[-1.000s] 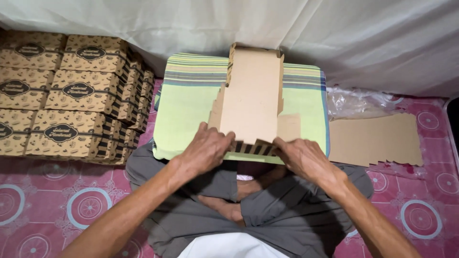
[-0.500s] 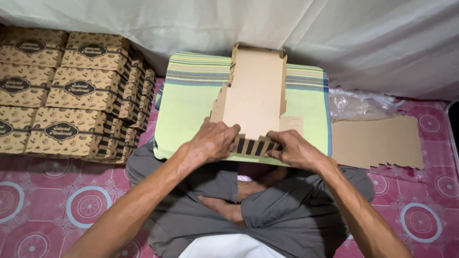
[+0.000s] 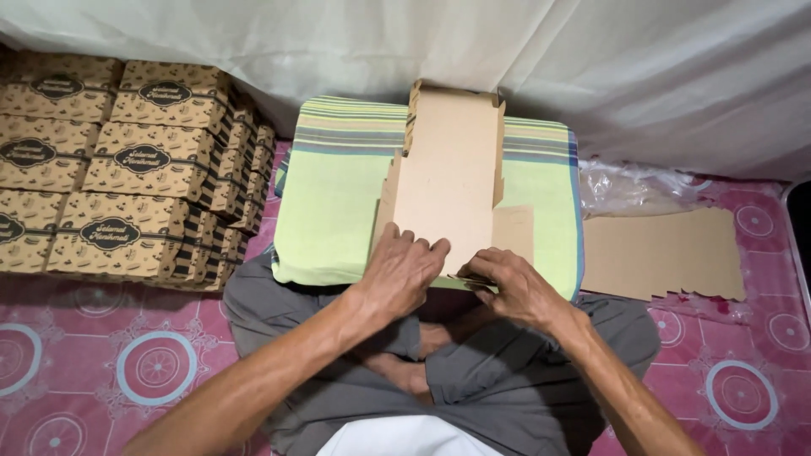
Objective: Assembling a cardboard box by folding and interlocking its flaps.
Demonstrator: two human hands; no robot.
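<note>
Pink patterned floor mat (image 3: 101, 371) carries a stack of finished printed cartons (image 3: 127, 169) at its left edge; on the striped green cushion (image 3: 338, 194), the left hand (image 3: 404, 272) presses flat, fingers together, on a half-folded brown carton blank (image 3: 448, 186). Its near flap seems unfinished; the right hand (image 3: 511, 289) pinches that edge, and unfolded cardboard blanks (image 3: 659, 253) wait at the mat's right edge.

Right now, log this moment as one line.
left hand: pressing cardboard box blank | right hand: folding its near flap | surface: striped cushion | left: stacked printed boxes

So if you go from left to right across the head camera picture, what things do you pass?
Stacked brown patterned boxes → green striped cushion → left hand → right hand on the cardboard blank → flat cardboard sheets.
</note>
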